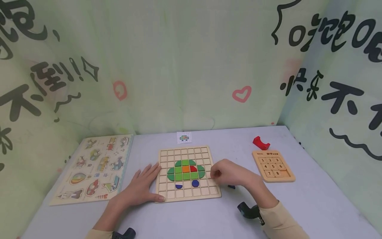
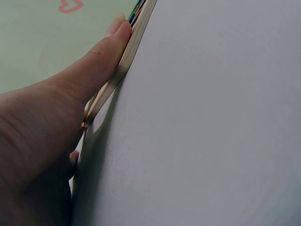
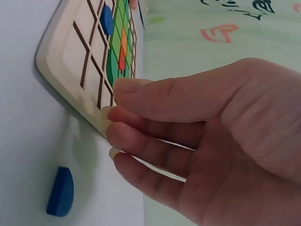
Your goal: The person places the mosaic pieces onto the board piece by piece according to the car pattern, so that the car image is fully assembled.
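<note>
A wooden grid board (image 1: 167, 155) lies on the table, bearing green pieces (image 1: 178, 176), an orange square (image 1: 185, 169) and a red piece (image 1: 193, 169). Below these are a blue half-round piece (image 1: 178, 186) and a blue round shape (image 1: 195, 183). My left hand (image 1: 142, 187) rests at the board's left edge with fingers extended, its thumb (image 2: 106, 52) against the front edge. At the right edge is my right hand (image 1: 228, 172), fingers loosely bent; in the right wrist view nothing shows between thumb and fingertips. A blue half-round piece (image 3: 61, 192) lies on the table beneath it.
A small pattern card (image 1: 184, 137) lies behind the board. To the left is a picture puzzle board (image 1: 95, 167). A wooden number puzzle (image 1: 273, 166) and a red curved piece (image 1: 261, 143) lie at right. Printed curtains enclose the table.
</note>
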{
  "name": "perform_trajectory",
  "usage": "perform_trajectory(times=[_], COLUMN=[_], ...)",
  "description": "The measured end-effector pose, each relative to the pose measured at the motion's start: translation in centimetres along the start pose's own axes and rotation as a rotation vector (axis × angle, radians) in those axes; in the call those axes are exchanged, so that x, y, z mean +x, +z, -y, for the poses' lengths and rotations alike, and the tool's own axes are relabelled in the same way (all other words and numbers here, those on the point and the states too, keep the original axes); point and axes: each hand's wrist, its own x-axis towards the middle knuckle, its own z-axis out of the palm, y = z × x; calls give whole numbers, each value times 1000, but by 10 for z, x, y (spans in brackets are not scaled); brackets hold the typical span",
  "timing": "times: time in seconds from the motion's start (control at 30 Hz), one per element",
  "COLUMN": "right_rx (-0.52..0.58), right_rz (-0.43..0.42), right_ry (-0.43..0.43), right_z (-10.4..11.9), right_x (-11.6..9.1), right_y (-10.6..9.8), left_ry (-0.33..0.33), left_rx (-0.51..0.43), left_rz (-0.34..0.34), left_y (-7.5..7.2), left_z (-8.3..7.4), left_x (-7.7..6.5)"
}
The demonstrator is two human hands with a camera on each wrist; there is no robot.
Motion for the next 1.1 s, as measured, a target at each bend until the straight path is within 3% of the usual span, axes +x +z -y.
perform_trajectory(times=[0.43, 0.8, 1.1], right_rx=[-12, 30, 29], right_rz=[60, 128, 71], right_ry=[105, 202, 182], right_z=[-20, -29, -30], right_x=[-8, -12, -8], right_y=[-14, -12, -9], left_ry=[-22, -11, -9], left_rx=[8, 3, 11], left_rz=[-1, -5, -7], left_y=[0, 1, 0], left_z=[-1, -1, -1], left_x=[0, 1, 0])
